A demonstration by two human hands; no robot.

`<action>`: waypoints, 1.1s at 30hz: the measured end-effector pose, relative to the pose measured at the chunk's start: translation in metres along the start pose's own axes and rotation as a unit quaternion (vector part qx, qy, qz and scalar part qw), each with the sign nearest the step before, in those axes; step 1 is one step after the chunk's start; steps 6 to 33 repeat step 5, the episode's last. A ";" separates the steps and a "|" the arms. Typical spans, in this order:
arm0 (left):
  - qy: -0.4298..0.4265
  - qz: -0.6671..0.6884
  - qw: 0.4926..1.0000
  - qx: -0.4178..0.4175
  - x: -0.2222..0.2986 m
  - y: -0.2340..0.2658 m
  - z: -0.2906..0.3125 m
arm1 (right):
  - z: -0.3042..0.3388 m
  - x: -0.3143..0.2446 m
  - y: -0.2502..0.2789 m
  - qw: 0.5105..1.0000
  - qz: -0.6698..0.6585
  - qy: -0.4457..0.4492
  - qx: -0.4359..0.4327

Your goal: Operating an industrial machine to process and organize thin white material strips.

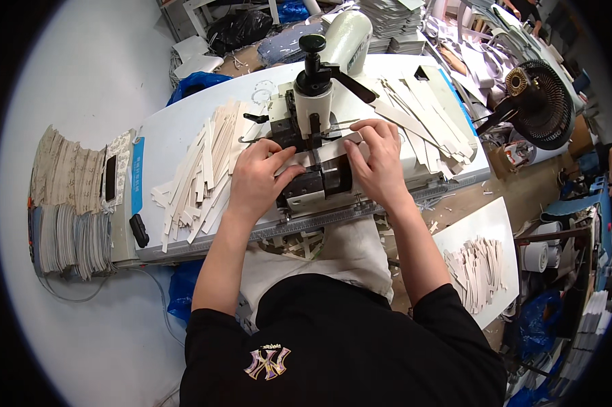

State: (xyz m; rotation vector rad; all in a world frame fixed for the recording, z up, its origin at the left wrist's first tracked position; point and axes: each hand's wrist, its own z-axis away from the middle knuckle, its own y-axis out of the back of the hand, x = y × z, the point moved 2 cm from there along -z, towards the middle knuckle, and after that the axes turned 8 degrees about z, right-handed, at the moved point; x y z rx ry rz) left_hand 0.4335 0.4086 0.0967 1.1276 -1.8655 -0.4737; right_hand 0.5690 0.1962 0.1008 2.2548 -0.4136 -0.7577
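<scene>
A pale narrow strip (332,150) lies across the bed of a white bench machine (314,108) with a black knob and lever, under its head. At the strip's left end, my left hand (260,178) closes thumb and fingers on it. My right hand (376,161) grips the other end, thumb at the near edge and fingers curled over. Black metal blocks of the machine sit between my hands. To the left of my left hand lies a loose heap of cream strips (207,159). A second pile of strips (425,125) spreads right of the machine.
A ruler (252,235) runs along the white table's front edge. Stacked grey and beige sheets (72,203) stand far left, beside a phone (110,178). A white board (496,224) with strips is at lower right; a black fan (537,102) stands at upper right.
</scene>
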 end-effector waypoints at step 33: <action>0.052 0.021 0.998 -0.002 -0.002 -0.004 0.002 | 0.006 0.010 0.028 0.999 0.007 -0.044 0.016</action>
